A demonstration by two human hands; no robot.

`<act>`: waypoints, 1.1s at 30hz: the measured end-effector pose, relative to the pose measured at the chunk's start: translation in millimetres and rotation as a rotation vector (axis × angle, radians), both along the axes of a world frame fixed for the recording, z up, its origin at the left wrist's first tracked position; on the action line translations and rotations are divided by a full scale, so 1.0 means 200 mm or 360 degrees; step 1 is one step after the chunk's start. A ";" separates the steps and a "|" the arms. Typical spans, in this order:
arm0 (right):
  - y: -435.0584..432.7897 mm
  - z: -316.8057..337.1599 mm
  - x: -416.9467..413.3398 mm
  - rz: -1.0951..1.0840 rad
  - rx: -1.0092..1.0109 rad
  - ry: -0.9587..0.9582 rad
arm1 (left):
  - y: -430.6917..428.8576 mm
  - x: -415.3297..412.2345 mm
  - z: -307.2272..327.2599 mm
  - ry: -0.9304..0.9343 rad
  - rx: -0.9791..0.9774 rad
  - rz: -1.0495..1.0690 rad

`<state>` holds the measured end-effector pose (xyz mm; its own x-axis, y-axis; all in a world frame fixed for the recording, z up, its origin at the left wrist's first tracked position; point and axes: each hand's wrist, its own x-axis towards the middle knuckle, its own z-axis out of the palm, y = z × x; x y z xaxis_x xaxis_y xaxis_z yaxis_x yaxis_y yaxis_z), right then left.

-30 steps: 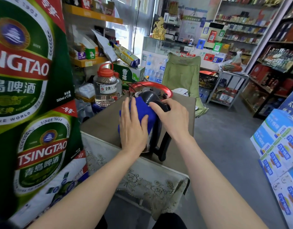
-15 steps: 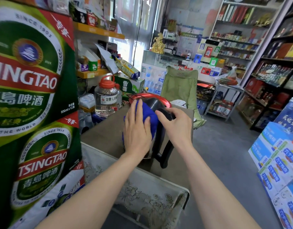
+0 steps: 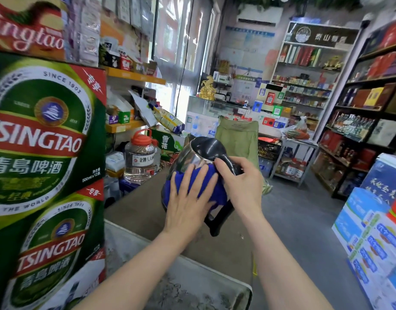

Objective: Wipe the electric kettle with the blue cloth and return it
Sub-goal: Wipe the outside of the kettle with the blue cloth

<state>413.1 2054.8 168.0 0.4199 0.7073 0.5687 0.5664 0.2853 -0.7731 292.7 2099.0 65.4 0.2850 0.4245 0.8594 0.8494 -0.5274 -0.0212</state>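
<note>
Kettle: the steel kettle (image 3: 192,157) is tipped over with its black lid (image 3: 206,146) facing away, above the middle of the desk (image 3: 136,209) and nearer its right edge. I cannot tell whether its base touches the desk.
Cloth: the blue cloth (image 3: 219,195) lies flat against the near side of the kettle, under the palm.
Left hand: the left hand (image 3: 188,202) presses the cloth to the metal, fingers (image 3: 186,177) straight and slightly spread.
Right hand: the right hand (image 3: 241,186) grips the top of the black handle (image 3: 219,220), fingers (image 3: 226,166) curled round it, taking the weight.
Stage: mid-wipe, by my reading; putting it back is not yet done.
Nearby: a clear jar (image 3: 141,162) with a red cap stands by the desk's far left corner; beer cartons (image 3: 42,142) are stacked along the left edge.
Risk, slip: polished steel under a flat palm gives little hold, so a hard rub could twist the kettle out of the one gripping hand.
Risk, spill: any water left inside could run out past the lid at this tilt.
Risk, knock: a wide swing leftward could strike the jar.
</note>
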 end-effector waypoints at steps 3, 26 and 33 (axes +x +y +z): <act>-0.03 0.07 0.00 -0.0016 0.0081 0.0106 | -0.05 -0.02 0.15 -0.0327 -0.0114 -0.0138; 0.00 -0.09 0.10 0.0020 -0.0007 0.1152 | -0.10 -0.04 0.16 -0.0370 -0.0550 0.0110; -0.01 -0.12 0.08 0.0131 -0.0033 0.1115 | -0.03 0.00 0.37 -0.0133 -0.0480 -0.0038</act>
